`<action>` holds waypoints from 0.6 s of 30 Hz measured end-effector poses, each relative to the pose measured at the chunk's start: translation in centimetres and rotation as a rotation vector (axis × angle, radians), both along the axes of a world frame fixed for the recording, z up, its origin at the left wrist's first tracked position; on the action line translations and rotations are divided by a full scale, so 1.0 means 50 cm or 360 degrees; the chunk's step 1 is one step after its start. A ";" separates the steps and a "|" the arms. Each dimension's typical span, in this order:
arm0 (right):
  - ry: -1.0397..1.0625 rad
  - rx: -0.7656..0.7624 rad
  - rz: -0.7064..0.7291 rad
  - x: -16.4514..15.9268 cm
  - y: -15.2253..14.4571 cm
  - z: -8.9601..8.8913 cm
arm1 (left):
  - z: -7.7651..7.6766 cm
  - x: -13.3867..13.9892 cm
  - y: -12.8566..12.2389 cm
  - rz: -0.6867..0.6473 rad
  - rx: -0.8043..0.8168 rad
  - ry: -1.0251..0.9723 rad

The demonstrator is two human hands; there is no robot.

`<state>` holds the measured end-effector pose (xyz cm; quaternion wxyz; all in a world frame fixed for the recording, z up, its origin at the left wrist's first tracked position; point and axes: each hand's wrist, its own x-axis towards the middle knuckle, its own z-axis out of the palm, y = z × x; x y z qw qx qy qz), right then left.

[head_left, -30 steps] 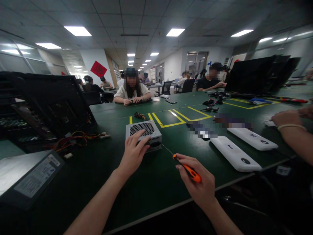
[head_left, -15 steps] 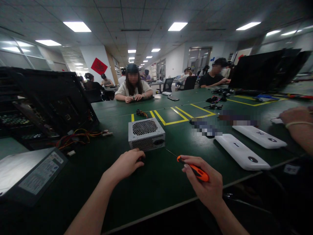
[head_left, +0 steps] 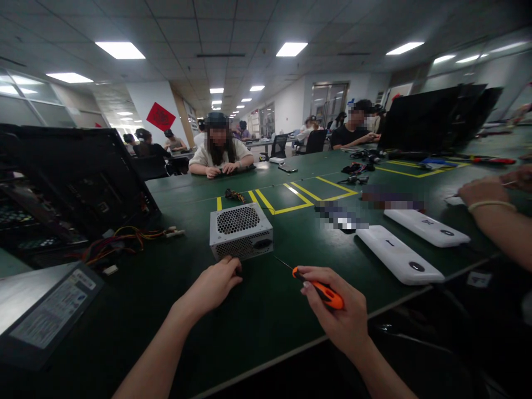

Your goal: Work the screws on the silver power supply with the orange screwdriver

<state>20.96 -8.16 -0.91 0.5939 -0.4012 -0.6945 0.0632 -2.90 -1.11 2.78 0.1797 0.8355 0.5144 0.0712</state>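
Observation:
A grey metal computer power supply (head_left: 241,233) rests on the green table, its honeycomb vent facing up and its socket at the right of the near side. My left hand (head_left: 218,280) lies against its near lower edge, fingers curled together; what they hold, if anything, is hidden. To the right, my right hand (head_left: 338,305) grips an orange and black screwdriver (head_left: 330,295). The thin shaft points up-left, and its tip is near the supply's right front corner, apart from it.
An open black computer case (head_left: 83,183) with loose wires (head_left: 137,235) stands left, behind a second labelled power supply (head_left: 50,310). Two white devices (head_left: 397,255) lie right, near another person's hand (head_left: 484,194). A person (head_left: 220,147) sits across the green table (head_left: 282,338).
The view has turned slightly, so everything sits further left in the picture. Both hands, the screwdriver and the power supply keep nearly the same places relative to each other.

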 end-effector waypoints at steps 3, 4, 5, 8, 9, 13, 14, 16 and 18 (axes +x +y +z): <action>-0.0042 0.0011 0.0059 0.002 0.001 0.001 | -0.008 -0.002 0.003 0.0013 0.0023 -0.0047; -0.0082 0.0014 0.0099 0.003 0.001 0.002 | -0.011 -0.001 0.005 0.0019 0.0036 -0.0093; -0.0131 0.0024 0.0141 0.004 0.001 0.003 | -0.015 0.001 0.006 0.0034 0.0042 -0.0165; -0.0330 0.0188 0.0193 0.004 -0.008 0.004 | -0.023 0.022 0.010 0.0162 -0.0075 -0.0602; -0.0388 0.0280 0.0179 0.001 -0.013 0.002 | -0.025 0.033 0.010 0.0246 -0.0179 -0.0818; -0.0469 0.0464 0.0095 -0.021 -0.038 -0.012 | -0.027 0.072 0.007 0.0447 -0.0706 -0.1686; -0.0491 0.0483 0.0076 -0.029 -0.043 -0.017 | -0.027 0.078 0.005 0.0483 -0.0800 -0.1867; -0.0548 0.0582 0.0040 -0.042 -0.048 -0.026 | -0.025 0.085 0.002 0.0524 -0.0935 -0.2122; -0.0578 0.0658 0.0031 -0.050 -0.048 -0.031 | -0.022 0.086 -0.002 0.0534 -0.1024 -0.2227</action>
